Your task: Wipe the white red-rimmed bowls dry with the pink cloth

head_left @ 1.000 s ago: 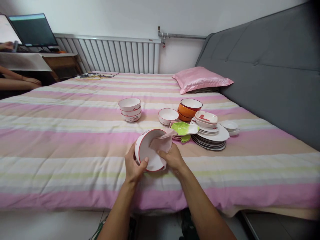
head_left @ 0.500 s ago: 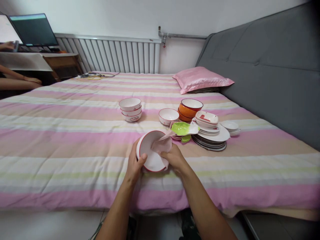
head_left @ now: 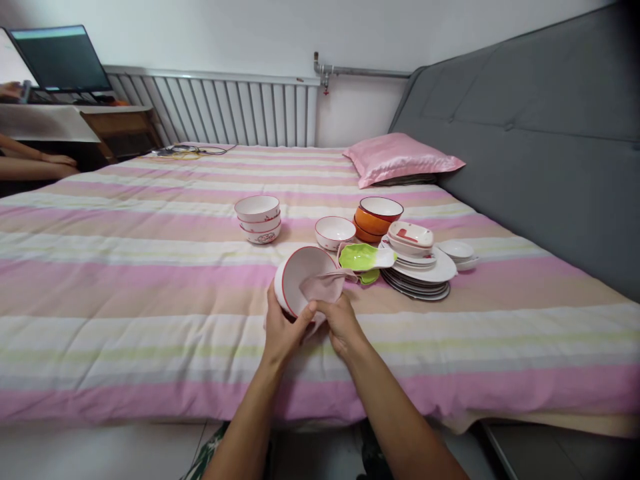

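Note:
A white bowl with a red rim point(head_left: 296, 277) is tilted above the bed's near side, its inside facing me. My left hand point(head_left: 284, 327) grips its lower left side, thumb at the near rim. My right hand point(head_left: 341, 322) is closed on a pale pink cloth point(head_left: 323, 288) and presses it against the bowl's inside and near right rim. Part of the cloth hangs below the bowl. Just beyond stand a single red-rimmed bowl point(head_left: 335, 232) and a green leaf-shaped dish point(head_left: 361, 257).
A stack of white bowls point(head_left: 258, 219) stands at the left, orange bowls point(head_left: 379, 217) at the right. Plates point(head_left: 440, 268) with small dishes point(head_left: 410, 237) on top sit beside small white dishes point(head_left: 457, 251). Farther back are a pink pillow point(head_left: 400, 159) and cables point(head_left: 193, 151). Another person's arm point(head_left: 37, 155) shows far left.
The bowl has turned and tipped further, its near rim rising. My left thumb has moved right along the rim, and my right hand with the cloth has come close to it.

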The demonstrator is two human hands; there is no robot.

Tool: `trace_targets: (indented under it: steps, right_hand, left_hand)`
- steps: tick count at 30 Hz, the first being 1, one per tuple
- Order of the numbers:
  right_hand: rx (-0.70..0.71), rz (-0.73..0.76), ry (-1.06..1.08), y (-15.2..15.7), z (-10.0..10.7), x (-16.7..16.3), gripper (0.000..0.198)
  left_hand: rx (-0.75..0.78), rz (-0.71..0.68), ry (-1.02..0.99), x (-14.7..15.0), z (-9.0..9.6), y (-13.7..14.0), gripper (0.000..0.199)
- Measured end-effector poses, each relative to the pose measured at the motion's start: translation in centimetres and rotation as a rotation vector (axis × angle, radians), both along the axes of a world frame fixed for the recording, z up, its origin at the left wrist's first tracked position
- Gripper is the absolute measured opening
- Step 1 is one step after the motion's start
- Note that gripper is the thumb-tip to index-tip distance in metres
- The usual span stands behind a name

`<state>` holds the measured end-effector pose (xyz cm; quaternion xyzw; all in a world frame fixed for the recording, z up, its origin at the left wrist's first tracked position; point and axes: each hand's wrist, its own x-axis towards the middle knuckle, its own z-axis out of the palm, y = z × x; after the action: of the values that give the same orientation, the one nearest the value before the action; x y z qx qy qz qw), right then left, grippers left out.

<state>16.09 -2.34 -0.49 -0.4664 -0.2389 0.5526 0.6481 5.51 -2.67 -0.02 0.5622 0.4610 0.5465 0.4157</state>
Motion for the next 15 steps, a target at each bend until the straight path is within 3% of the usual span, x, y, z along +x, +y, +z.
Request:
trace_targets:
  steps: [15]
  right_hand:
    - [0.058, -0.001, -0.178, 0.0, 0.4, 0.73, 0.038]
  left_hand:
    - [0.048, -0.028, -0.067, -0.35, -0.11, -0.28, 0.065]
